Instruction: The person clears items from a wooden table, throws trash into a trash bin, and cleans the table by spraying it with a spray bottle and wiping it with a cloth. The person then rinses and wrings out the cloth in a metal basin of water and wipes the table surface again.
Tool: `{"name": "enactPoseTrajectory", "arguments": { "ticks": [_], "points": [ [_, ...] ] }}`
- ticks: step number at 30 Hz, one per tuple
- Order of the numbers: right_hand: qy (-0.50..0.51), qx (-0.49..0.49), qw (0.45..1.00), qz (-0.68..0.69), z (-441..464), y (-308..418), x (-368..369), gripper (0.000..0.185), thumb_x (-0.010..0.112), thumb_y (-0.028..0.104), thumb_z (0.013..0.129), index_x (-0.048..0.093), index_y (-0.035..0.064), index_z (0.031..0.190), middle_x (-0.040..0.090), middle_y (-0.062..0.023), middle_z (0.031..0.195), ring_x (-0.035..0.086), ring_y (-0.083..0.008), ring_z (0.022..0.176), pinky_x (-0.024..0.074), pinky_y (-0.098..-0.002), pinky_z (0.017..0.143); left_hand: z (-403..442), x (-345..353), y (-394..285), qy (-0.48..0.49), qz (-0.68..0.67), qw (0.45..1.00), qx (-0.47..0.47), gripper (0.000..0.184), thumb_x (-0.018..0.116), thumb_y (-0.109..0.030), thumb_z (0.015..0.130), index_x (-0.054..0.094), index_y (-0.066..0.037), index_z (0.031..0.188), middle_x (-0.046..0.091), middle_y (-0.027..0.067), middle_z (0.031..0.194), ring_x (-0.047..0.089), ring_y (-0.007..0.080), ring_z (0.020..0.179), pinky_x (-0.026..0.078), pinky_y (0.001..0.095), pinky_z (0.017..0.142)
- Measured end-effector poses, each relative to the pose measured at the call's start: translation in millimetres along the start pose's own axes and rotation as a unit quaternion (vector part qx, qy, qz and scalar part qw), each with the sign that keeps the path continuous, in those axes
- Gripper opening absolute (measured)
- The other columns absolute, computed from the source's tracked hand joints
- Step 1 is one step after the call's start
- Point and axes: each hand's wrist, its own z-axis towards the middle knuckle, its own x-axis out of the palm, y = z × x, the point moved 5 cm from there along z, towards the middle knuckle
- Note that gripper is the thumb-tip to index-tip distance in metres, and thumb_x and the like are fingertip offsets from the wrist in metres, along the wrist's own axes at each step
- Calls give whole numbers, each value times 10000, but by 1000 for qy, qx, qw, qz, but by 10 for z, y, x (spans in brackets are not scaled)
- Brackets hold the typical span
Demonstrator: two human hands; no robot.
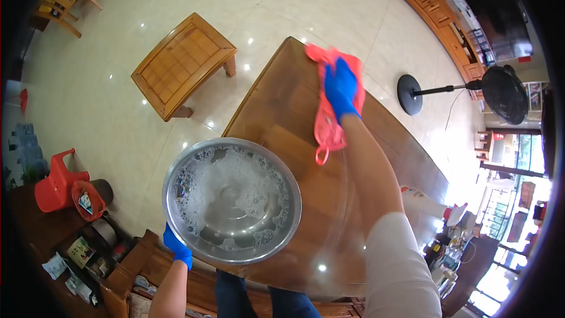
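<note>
My right hand [341,87], in a blue glove, presses a pinkish-red cloth [331,126] onto the far right part of a brown wooden table [282,100]. The cloth has a hanging loop at its near end, and its far corner is smeared by motion. At the near left, a round steel basin [292,224] holds sudsy water [232,200]. My left hand [177,246], also gloved in blue, grips the basin's lower left rim; its fingers are partly hidden beneath the basin. The basin overlaps the table's left edge.
Left of the table stands a low wooden stool [185,62]. A black fan [503,94] is on the right, and a white bottle [424,201] at the table's right side. A red plastic stool [57,182] and a red-lined bin [91,199] are at the left.
</note>
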Motion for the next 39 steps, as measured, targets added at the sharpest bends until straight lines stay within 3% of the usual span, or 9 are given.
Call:
{"name": "enactPoseTrajectory", "arguments": {
  "ticks": [4, 5, 6, 7, 9, 11, 23, 31, 39],
  "points": [
    [-276, -359, 889, -57, 79, 1376, 461, 347, 538, 285, 845, 578, 113, 1143, 608, -137, 1091, 584, -260, 1031, 464, -375, 850, 38, 8, 118, -4, -4, 1000, 17, 241, 607, -111, 833, 640, -22, 1055, 685, 76, 900, 630, 143, 747, 524, 303, 624],
    [92, -291, 947, 104, -47, 1555, 680, 322, 513, 248, 855, 568, 92, 1132, 607, -122, 1088, 596, -247, 1000, 469, -349, 826, 62, 12, 241, -14, -69, 997, 12, 242, 620, -111, 824, 644, -21, 1047, 684, 74, 891, 626, 143, 733, 522, 304, 614],
    [213, -315, 920, 94, -280, 1718, 913, 468, 520, 361, 879, 486, 81, 1253, 581, -153, 1131, 584, -296, 998, 495, -350, 759, 41, 3, 204, -17, -67, 998, 13, 242, 620, -111, 824, 644, -21, 1047, 684, 74, 891, 626, 143, 733, 522, 304, 614],
    [237, -257, 893, 284, -651, 1806, 872, 273, 486, 238, 860, 585, 106, 1076, 619, -108, 1007, 619, -259, 892, 472, -328, 805, 27, -12, 146, -10, -54, 999, -1, 241, 616, -109, 825, 644, -23, 1049, 683, 72, 889, 624, 140, 729, 520, 305, 613],
    [232, -485, 843, 24, -1297, 1966, 829, 381, 483, 260, 869, 530, 131, 1225, 559, -131, 1164, 546, -295, 1060, 404, -433, 935, 31, -10, 40, -6, -45, 999, -11, 241, 613, -107, 827, 645, -25, 1051, 682, 71, 887, 622, 137, 725, 519, 307, 612],
    [96, -536, 832, 102, -1571, 1824, 612, 427, 479, 275, 867, 501, 141, 1271, 492, -131, 1283, 465, -284, 1191, 349, -436, 1003, 23, -3, -68, 14, 47, 997, 62, 230, 599, -114, 834, 646, -26, 1041, 683, 65, 873, 624, 137, 725, 513, 307, 607],
    [322, -262, 894, -166, -3562, -644, -174, 485, 541, 385, 845, 532, 166, 1278, 341, -88, 1459, 254, -348, 1368, 170, -573, 1079, -88, -47, -693, -30, 18, 999, 5, 117, 537, -127, 856, 638, -79, 893, 688, 52, 832, 627, 146, 709, 501, 314, 618],
    [-71, -281, 957, -25, -288, 1067, 397, 474, 486, 377, 884, 470, 232, 1335, 406, -98, 1411, 337, -334, 1311, 228, -548, 1057, -15, 3, -48, -18, -60, 998, 24, 208, 636, -132, 800, 650, 1, 960, 673, 68, 856, 599, 144, 721, 501, 302, 643],
    [-54, 41, 992, -108, -261, -1590, -415, 416, 407, 430, 917, 689, 133, 987, 664, -183, 833, 639, -378, 781, 485, -484, 705, 1, -32, 29, -3, -22, 999, 41, 264, 698, -137, 741, 648, 0, 961, 672, 72, 842, 591, 158, 710, 490, 320, 620]
  ]
}}
